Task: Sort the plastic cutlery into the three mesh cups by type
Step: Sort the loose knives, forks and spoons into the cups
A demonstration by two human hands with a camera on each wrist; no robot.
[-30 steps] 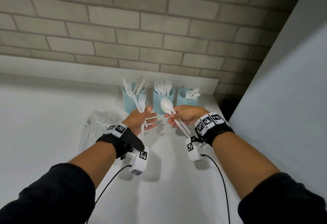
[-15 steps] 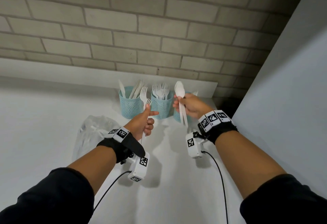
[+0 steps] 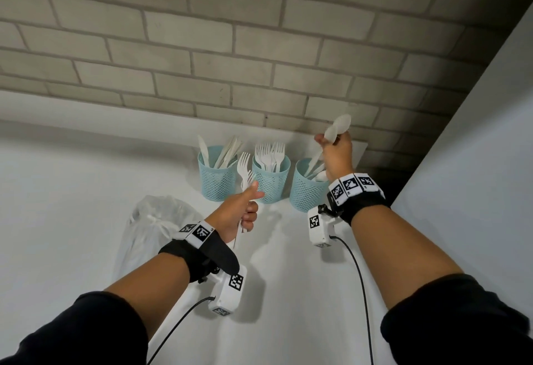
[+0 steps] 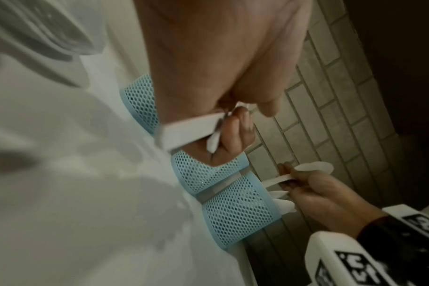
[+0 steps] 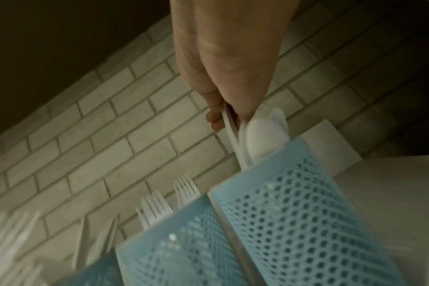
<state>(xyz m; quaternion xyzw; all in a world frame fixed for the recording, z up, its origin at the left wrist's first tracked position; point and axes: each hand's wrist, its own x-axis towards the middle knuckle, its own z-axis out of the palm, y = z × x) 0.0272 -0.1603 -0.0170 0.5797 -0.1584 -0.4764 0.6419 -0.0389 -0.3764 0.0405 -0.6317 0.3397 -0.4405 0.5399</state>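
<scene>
Three blue mesh cups stand in a row by the brick wall: the left cup point(image 3: 217, 177) holds knives, the middle cup point(image 3: 271, 181) forks, the right cup point(image 3: 305, 188) spoons. My right hand point(image 3: 336, 152) grips two white spoons point(image 3: 337, 129) above the right cup, bowls up, handles pointing down into it point(image 5: 235, 143). My left hand point(image 3: 242, 211) grips two white forks point(image 3: 244, 167) upright, just in front of the gap between the left and middle cups.
A crumpled clear plastic bag point(image 3: 157, 220) lies on the white counter point(image 3: 72, 191), left of my left hand. A grey panel point(image 3: 476, 148) closes off the right side. The brick wall point(image 3: 230, 47) rises right behind the cups.
My right hand has risen and moved right with the spoons, from in front of the cups to above the right cup. My left hand has lifted the forks slightly toward the cups.
</scene>
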